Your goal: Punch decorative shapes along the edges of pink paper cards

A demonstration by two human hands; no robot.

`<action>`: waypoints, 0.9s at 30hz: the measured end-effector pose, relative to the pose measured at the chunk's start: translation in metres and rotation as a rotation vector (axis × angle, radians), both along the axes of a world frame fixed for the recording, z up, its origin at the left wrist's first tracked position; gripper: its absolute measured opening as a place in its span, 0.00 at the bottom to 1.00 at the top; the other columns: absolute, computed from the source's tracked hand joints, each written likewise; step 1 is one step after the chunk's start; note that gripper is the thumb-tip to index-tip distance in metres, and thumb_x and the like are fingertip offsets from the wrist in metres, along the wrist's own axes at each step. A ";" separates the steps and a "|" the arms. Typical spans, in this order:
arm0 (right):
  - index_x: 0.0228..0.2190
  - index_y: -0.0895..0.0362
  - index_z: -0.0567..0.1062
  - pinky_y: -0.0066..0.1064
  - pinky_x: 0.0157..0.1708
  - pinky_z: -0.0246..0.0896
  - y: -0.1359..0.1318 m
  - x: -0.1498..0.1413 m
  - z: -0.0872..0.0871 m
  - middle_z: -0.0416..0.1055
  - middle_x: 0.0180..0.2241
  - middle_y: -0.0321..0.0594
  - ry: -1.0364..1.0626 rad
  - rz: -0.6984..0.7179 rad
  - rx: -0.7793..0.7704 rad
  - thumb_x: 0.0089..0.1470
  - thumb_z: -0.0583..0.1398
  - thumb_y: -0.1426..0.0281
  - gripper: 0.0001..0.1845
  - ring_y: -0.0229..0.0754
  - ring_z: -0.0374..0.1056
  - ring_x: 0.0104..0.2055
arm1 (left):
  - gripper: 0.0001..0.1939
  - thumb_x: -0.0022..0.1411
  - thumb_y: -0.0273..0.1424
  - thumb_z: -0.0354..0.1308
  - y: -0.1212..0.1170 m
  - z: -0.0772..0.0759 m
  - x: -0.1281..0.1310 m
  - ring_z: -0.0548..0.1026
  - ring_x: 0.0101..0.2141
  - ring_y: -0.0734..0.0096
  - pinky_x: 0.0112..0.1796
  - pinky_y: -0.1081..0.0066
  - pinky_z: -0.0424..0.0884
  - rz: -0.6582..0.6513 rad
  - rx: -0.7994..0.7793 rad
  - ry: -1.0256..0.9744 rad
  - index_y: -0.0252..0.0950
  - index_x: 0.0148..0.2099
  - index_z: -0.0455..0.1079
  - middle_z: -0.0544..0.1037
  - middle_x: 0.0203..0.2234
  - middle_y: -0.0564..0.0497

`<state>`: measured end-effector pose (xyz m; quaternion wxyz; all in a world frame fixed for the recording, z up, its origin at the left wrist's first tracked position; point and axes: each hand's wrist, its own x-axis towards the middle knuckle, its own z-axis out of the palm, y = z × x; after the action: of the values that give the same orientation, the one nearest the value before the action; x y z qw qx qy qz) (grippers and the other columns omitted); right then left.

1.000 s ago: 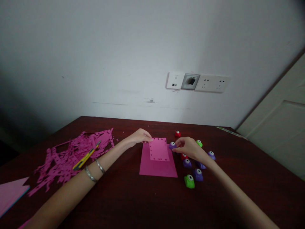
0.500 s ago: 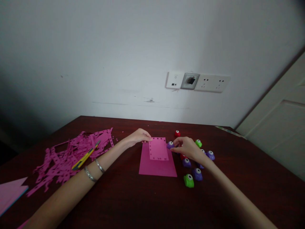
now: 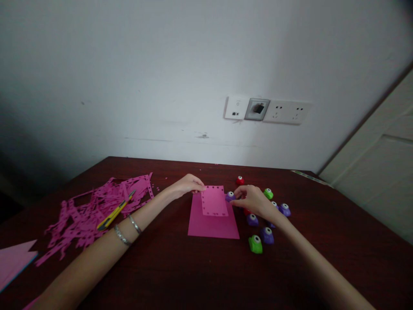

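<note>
A small light-pink rectangular paper card (image 3: 214,204), with a row of small punched holes along its top, left and bottom edges, lies between the fingers of the two hands. The left hand (image 3: 188,185) pinches its upper left corner between thumb and fingertips. Right of the card, the right hand (image 3: 254,201) grasps a small purple plastic craft punch with a round white top (image 3: 230,196) between thumb and fingers, up against the card's right edge; whether the paper sits inside the slot cannot be made out.

Beneath the card, reaching nearer the wearer than both sets of fingers, is a larger deep-pink paper sheet (image 3: 213,227). Just beyond the right fingers stands a red plastic punch (image 3: 239,181). To their right are a bright-green plastic punch (image 3: 268,194) and a purple punch at the far right (image 3: 285,210); nearer the wearer are another bright-green punch (image 3: 256,244) and more purple punches (image 3: 267,236), with others partly hidden by the hand.

Well left of the left fingers spreads a tangled heap of pink perforated paper strips (image 3: 82,224), a yellow-and-black utility knife (image 3: 112,215) resting on it. All this lies on a dark reddish-brown wooden table (image 3: 167,271).
</note>
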<state>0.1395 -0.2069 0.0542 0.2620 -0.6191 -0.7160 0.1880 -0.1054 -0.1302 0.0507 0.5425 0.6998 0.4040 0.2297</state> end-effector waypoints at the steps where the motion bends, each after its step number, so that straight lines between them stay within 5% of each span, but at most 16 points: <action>1: 0.21 0.57 0.75 0.28 0.23 0.58 0.000 0.000 0.000 0.73 0.22 0.38 0.005 0.002 0.000 0.35 0.65 0.68 0.07 0.39 0.66 0.24 | 0.10 0.44 0.31 0.61 0.000 0.000 0.000 0.66 0.24 0.75 0.26 0.71 0.59 -0.001 -0.004 0.000 0.31 0.30 0.75 0.74 0.22 0.47; 27: 0.26 0.57 0.77 0.29 0.26 0.59 -0.003 -0.003 -0.005 0.75 0.26 0.39 0.030 0.136 -0.032 0.38 0.63 0.69 0.08 0.40 0.68 0.28 | 0.09 0.44 0.31 0.61 0.000 -0.010 0.004 0.64 0.22 0.77 0.26 0.71 0.57 0.016 -0.030 0.022 0.31 0.29 0.75 0.73 0.21 0.49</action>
<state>0.1360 -0.2097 0.0496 0.2495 -0.5703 -0.7493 0.2259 -0.1014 -0.1302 0.0403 0.5466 0.6908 0.4188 0.2205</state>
